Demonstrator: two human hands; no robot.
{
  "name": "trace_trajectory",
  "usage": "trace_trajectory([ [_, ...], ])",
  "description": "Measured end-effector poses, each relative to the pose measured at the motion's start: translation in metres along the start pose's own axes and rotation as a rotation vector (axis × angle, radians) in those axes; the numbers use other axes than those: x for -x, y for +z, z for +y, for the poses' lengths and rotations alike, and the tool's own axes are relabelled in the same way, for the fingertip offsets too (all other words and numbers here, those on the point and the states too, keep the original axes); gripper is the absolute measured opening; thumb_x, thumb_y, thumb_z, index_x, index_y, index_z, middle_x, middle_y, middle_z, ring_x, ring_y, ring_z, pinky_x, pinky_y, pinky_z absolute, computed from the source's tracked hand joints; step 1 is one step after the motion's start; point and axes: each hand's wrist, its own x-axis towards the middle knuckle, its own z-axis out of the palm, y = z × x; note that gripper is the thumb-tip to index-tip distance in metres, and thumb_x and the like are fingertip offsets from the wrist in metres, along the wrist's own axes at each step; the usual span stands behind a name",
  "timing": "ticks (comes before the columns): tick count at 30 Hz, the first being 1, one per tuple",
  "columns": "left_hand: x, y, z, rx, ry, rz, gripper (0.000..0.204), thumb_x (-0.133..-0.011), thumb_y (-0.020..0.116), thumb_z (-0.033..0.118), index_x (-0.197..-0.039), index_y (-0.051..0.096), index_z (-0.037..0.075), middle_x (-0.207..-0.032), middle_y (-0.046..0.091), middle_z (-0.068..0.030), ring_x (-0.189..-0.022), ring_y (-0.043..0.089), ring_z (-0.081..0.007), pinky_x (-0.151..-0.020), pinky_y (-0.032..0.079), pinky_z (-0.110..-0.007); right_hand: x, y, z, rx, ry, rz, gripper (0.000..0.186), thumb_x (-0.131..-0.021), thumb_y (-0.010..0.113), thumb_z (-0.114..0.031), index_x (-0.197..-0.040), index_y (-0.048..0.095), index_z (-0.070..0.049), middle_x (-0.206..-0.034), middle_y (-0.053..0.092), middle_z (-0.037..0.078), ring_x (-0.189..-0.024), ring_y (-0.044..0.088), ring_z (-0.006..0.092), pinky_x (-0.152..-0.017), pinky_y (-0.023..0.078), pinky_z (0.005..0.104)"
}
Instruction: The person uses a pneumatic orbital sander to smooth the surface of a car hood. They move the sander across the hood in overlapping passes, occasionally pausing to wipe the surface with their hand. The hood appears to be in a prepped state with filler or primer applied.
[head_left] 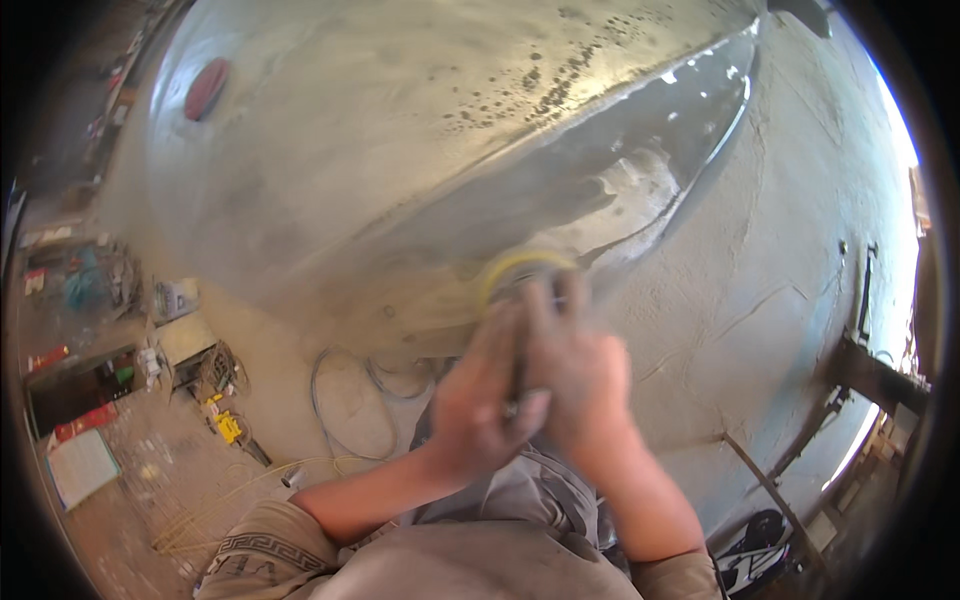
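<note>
Prob sanding rn: left hand (487,385) n right hand (578,365) are clasping a yellow-rimmed sander (500,268), fingers curled in, disc poking out just past the grip, grey panel (500,205) spreading ahead. Next move's prob calling for holding it flat w/ steady pressure, imo.

Left hand (475,410): wrapped round the tool's body, thumb toward the person.
Right hand (578,375): over the tool too, right beside the left, blurred.
Round tool (510,262): yellow-rimmed, just ahead of the fingers (541,305).
Panel (330,150): broad, dull metallic, spreading ahead of the fingers, dark spots farther off.
Red pad (207,88): oval, on the panel, well ahead and left of the fingers.
Hose (316,395): loosely looped, left of the fingers.
Yellow object (228,428): farther left of them, lower down.
</note>
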Motion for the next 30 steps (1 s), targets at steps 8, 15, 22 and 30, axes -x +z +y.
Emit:
trace_trajectory([
  [8,-0.048,0.037,0.036,-0.064,0.013,0.113,0.069,-0.108,0.062,0.04,-0.152,0.052,-0.012,-0.15,0.058,-0.0355,-0.139,0.06,-0.0496,-0.111,0.053,-0.05,-0.019,-0.023,0.051,0.031,-0.067,0.079,0.039,-0.088,0.071,-0.011,-0.121,0.052,-0.003,-0.121,0.058,0.021,-0.081,0.076,0.0414,-0.064,0.064,0.0463],
  [15,-0.014,-0.015,-0.007,-0.034,-0.03,0.156,0.072,-0.108,0.06,0.04,-0.157,0.047,-0.012,-0.161,0.047,-0.036,-0.149,0.049,-0.0516,-0.123,0.041,-0.053,-0.03,-0.027,-0.008,-0.047,-0.199,-0.091,0.054,-0.078,0.08,-0.014,-0.124,0.053,-0.006,-0.121,0.06,0.02,-0.084,0.076,0.0423,-0.064,0.065,0.046],
  [22,-0.038,-0.035,-0.05,0.027,0.158,0.246,0.076,-0.113,0.045,0.054,-0.156,0.052,-0.008,-0.161,0.046,-0.0382,-0.146,0.051,-0.0548,-0.12,0.042,-0.06,-0.059,-0.021,-0.022,0.035,-0.407,-0.008,0.044,-0.078,0.075,-0.018,-0.12,0.069,-0.006,-0.115,0.066,0.015,-0.118,0.065,0.0354,-0.091,0.058,0.044],
  [30,-0.047,-0.064,-0.066,0.149,0.182,0.272,0.058,-0.107,0.055,0.049,-0.122,0.077,-0.002,-0.13,0.071,-0.029,-0.122,0.07,-0.0482,-0.104,0.057,-0.057,-0.077,0.021,-0.036,-0.537,-0.485,-0.329,0.017,-0.077,0.071,-0.021,-0.087,0.074,-0.008,-0.1,0.074,0.018,-0.098,0.073,0.0369,-0.086,0.062,0.0435],
])
